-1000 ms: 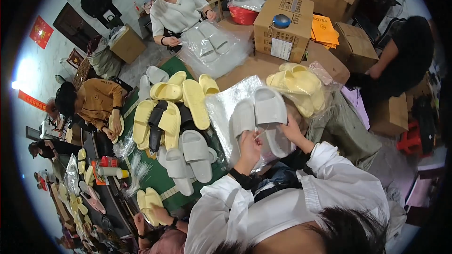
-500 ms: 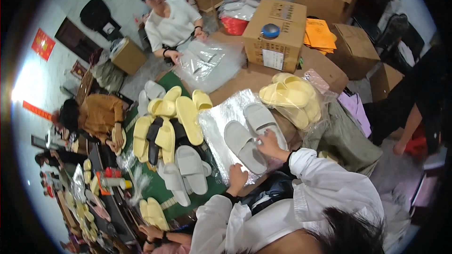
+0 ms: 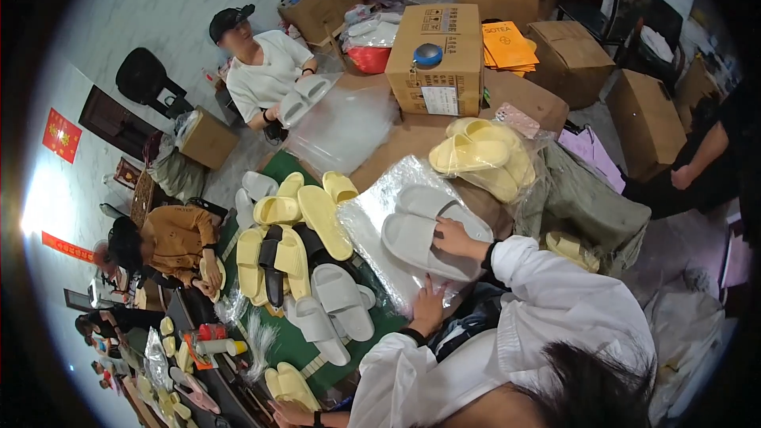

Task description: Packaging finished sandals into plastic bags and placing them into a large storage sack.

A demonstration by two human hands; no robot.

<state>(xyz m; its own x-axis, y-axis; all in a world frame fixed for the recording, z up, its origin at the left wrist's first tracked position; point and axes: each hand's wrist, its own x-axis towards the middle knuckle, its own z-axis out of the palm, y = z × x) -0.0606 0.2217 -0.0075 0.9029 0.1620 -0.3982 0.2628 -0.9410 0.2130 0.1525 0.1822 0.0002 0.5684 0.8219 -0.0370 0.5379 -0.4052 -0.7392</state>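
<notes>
A pair of light grey slippers (image 3: 406, 239) lies tilted on a stack of clear plastic bags (image 3: 371, 231), one slipper partly overlapping the other. My right hand (image 3: 461, 241) grips the nearer slipper by its strap; some fingertips are hidden there. At the near edge of the bags, just below that slipper, my left hand (image 3: 429, 307) has its fingers stretched out and touches the plastic. Grey slippers (image 3: 342, 301) and yellow slippers (image 3: 325, 220) lie left of the bags, with black slippers (image 3: 273, 265) among them.
Bagged yellow slippers (image 3: 483, 157) lie beyond my right hand. A carton (image 3: 434, 63) with a blue-topped roll of tape (image 3: 427, 55) stands at the back. Across the table a person in white (image 3: 265, 71) holds grey slippers (image 3: 306, 98). Another person in brown (image 3: 178, 242) works at left.
The two grey slippers have come closer together and turned, with my right hand on the strap. My left hand has moved right along the bags' edge. The person opposite has lifted grey slippers.
</notes>
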